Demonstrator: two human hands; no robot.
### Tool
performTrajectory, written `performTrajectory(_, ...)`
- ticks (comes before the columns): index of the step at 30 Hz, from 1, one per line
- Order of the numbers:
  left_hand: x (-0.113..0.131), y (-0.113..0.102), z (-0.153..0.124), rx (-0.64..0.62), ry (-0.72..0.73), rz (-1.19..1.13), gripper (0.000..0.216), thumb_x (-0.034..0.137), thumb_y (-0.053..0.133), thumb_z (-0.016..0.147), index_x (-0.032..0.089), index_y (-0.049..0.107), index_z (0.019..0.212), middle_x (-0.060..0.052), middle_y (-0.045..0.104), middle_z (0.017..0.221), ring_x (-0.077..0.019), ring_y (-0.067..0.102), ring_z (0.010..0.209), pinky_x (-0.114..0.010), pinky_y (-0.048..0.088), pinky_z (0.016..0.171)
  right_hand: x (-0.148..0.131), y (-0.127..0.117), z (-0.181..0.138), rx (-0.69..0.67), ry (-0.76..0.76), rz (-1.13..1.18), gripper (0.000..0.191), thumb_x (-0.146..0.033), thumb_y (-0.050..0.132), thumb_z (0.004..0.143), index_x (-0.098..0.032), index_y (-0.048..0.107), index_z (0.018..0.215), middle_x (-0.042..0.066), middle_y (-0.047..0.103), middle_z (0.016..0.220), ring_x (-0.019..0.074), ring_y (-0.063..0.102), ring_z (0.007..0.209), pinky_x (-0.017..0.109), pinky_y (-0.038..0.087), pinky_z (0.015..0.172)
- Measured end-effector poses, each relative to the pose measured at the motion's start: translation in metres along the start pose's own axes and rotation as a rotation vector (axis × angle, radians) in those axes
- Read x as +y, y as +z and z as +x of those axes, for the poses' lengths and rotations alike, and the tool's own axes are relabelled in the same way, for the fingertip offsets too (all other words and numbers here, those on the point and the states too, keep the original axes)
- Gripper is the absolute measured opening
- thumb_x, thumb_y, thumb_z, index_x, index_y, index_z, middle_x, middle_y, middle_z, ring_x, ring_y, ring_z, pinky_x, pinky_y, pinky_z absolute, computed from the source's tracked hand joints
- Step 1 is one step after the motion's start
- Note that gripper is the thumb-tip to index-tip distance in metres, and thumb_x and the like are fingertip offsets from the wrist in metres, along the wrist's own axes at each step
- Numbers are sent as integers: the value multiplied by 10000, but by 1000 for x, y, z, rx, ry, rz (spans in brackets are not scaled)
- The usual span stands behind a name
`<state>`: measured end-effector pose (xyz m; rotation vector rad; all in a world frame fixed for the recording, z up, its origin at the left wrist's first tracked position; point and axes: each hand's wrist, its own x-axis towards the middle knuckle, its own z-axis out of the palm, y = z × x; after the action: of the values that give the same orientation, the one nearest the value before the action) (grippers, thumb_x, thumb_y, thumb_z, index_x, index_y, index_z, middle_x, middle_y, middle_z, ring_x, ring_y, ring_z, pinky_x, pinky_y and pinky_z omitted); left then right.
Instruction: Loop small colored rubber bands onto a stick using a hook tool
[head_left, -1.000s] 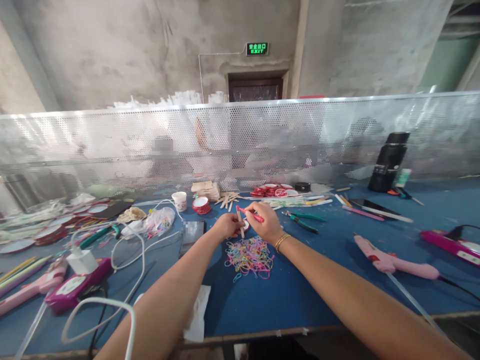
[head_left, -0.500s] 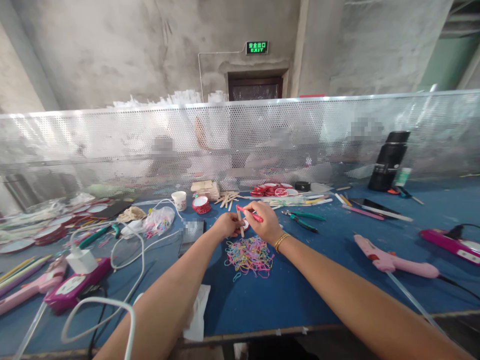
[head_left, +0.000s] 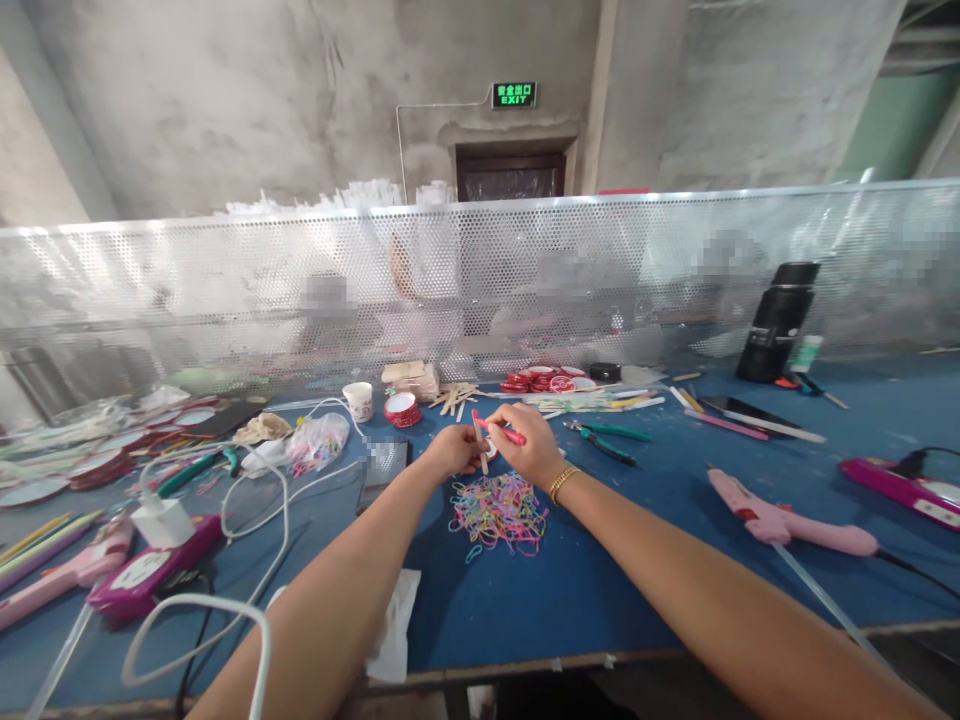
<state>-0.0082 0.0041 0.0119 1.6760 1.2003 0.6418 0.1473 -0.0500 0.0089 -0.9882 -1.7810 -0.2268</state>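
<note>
My left hand (head_left: 452,449) is closed around a pale wooden stick (head_left: 480,450) held upright over the blue table (head_left: 570,590). My right hand (head_left: 529,445) pinches a thin red stick (head_left: 504,431) that lies across the top of the wooden one. Both hands meet just behind a heap of small coloured rubber bands (head_left: 499,512). A gold bracelet sits on my right wrist.
Green-handled pliers (head_left: 606,439) lie right of my hands. A pink glue gun (head_left: 780,521) rests at the right, another at the left beside a white charger (head_left: 162,520) and cables. Red round lids (head_left: 544,380), loose sticks and a black flask (head_left: 776,322) stand before the perforated screen.
Almost nothing has moved. My right hand and the red stick have shifted very slightly against the wooden stick.
</note>
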Motion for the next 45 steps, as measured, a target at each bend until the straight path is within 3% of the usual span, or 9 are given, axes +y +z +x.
performTrajectory(13,-1,0,0,-13,17,-19,320,440,771,692,160,632,762,9,631,610,-95,557,522,-209,445,547,2,2,-1,15,-3,-36,113,-235,538,872,-223,606,783,15,643,743,180,570,754,303,398,742)
performTrajectory(20,-1,-1,1,3,0,-12,297,400,776,694,153,618,742,5,622,595,-100,572,532,-209,452,547,4,-1,0,58,22,-75,127,-240,529,886,-221,609,789,17,641,743,184,565,760,312,387,751)
performTrajectory(45,1,0,-1,0,8,-8,190,296,715,783,136,616,762,15,618,570,-80,556,475,-184,447,498,-1,-1,0,26,-18,-95,131,-245,534,868,-211,604,764,17,633,711,180,546,737,312,365,761)
